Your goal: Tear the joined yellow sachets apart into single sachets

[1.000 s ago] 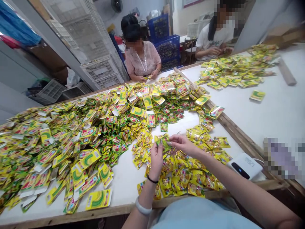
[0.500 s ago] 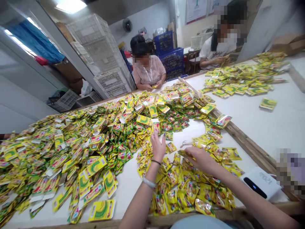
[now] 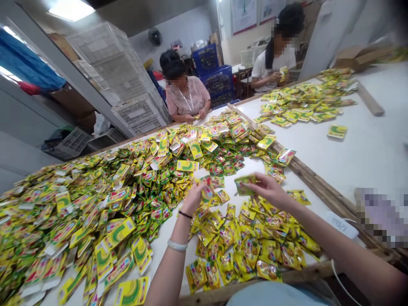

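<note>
- The scene is brightly and evenly lit from a ceiling lamp (image 3: 70,8) blown out to white at the upper left of the frame.
- Only soft, faint shadows are cast on the white bench (image 3: 366,148).
- Straight edges are bowed by wide-angle distortion toward the frame borders.
- Slight motion blur is seen at the right edge.

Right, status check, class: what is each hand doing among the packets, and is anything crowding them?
Right hand pinching one green-yellow sachet, lifted. Left hand down on a sachet in the small pile. Big heap close on the left; white device at the table edge.
</note>
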{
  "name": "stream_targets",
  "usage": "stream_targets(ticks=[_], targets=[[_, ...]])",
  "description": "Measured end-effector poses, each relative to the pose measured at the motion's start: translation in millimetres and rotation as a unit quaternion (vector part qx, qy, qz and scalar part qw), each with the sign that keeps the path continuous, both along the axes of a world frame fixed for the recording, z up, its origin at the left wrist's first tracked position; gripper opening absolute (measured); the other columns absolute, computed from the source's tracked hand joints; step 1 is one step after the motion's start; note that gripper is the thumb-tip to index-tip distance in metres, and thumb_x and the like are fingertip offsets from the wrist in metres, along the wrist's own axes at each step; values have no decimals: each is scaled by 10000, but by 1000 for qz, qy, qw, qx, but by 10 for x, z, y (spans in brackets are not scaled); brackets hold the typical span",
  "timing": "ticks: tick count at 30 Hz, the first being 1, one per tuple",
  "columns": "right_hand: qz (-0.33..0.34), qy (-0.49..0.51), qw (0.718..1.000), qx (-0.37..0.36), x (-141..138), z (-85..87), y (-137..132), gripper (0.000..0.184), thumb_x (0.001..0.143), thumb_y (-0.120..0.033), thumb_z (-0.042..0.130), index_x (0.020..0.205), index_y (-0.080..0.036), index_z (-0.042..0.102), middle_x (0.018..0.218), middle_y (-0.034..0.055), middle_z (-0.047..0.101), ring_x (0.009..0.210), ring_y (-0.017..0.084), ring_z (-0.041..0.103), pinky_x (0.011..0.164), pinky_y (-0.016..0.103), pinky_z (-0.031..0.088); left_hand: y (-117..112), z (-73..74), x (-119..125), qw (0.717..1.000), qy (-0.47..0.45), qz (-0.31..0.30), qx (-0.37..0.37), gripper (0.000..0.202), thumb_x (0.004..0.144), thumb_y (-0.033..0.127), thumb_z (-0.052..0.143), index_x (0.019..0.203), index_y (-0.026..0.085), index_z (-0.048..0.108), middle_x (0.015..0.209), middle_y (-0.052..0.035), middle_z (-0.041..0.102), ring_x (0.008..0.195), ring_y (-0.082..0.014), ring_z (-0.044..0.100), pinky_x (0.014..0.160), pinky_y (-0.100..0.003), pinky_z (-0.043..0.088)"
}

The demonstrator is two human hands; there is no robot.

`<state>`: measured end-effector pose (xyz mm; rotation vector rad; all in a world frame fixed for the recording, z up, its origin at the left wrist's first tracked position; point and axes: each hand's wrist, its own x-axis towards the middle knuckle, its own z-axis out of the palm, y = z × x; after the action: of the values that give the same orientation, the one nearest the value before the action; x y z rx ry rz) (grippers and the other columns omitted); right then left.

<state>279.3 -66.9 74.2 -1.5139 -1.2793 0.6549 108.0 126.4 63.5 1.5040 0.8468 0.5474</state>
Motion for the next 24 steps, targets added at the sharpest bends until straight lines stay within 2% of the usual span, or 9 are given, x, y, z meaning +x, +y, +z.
stream_targets(ticks=[2,5,8,11,15,17,19,22,24], targets=[[1,168,984,65,-83,151,90,298,857,-358,527,1078,-159,514,913,69,630,665,133,596,498,241,474,-332,38,-95,993,-20,-70,-90,306,694,333,616,908,114,614,863,-85,659,802,-208,627,725,-324,488],[34,224,968,104,-294,270,242,272,830,-331,578,1047,-173,536,887,48,630,657,119,592,508,229,478,-720,118,-154,975,-51,-145,-161,309,670,322,678,896,123,610,785,-46,650,657,-159,609,660,-291,486],[78,151,979,111,-402,296,304,216,862,-290,534,1045,-176,547,908,47,606,753,132,593,606,250,490,-883,164,-170,979,-41,-165,-115,255,643,299,715,771,120,585,655,-7,597,564,-120,558,604,-256,465],[106,-40,991,71,-360,338,236,152,878,-221,498,979,-165,597,884,53,575,807,144,557,698,275,456,-902,142,-180,983,-8,-175,-63,273,665,309,697,828,126,576,676,-4,591,574,-119,548,586,-250,455],[179,-228,957,-7,-295,431,63,174,872,-138,465,931,-170,625,845,50,557,760,138,535,689,264,414,-918,60,-170,973,30,-226,23,221,687,272,658,843,130,591,724,-10,605,640,-131,545,621,-251,457],[194,-244,950,-27,-295,440,-8,153,852,-126,487,923,-168,616,851,49,572,767,142,542,694,260,411,-935,27,-160,968,32,-248,34,193,692,259,644,827,131,595,751,-14,611,676,-138,547,647,-254,463],[160,-211,964,-30,-297,407,-61,142,842,-139,511,954,-164,594,839,43,594,760,137,552,692,249,418,-943,-2,-159,965,24,-262,-5,198,700,256,629,848,132,584,743,-9,602,648,-131,545,626,-257,473],[100,-171,980,10,-281,309,-132,108,848,-190,527,915,-153,603,799,39,610,740,129,560,684,234,425,-949,-62,-171,962,16,-266,-55,236,702,218,609,920,141,561,761,-5,595,614,-121,542,585,-254,482],[115,-171,978,19,-266,244,-189,138,866,-211,504,848,-153,628,803,43,616,747,127,568,690,228,427,-973,-115,-174,964,18,-262,-47,312,675,163,610,982,159,552,824,-10,608,680,-133,559,634,-260,492]])
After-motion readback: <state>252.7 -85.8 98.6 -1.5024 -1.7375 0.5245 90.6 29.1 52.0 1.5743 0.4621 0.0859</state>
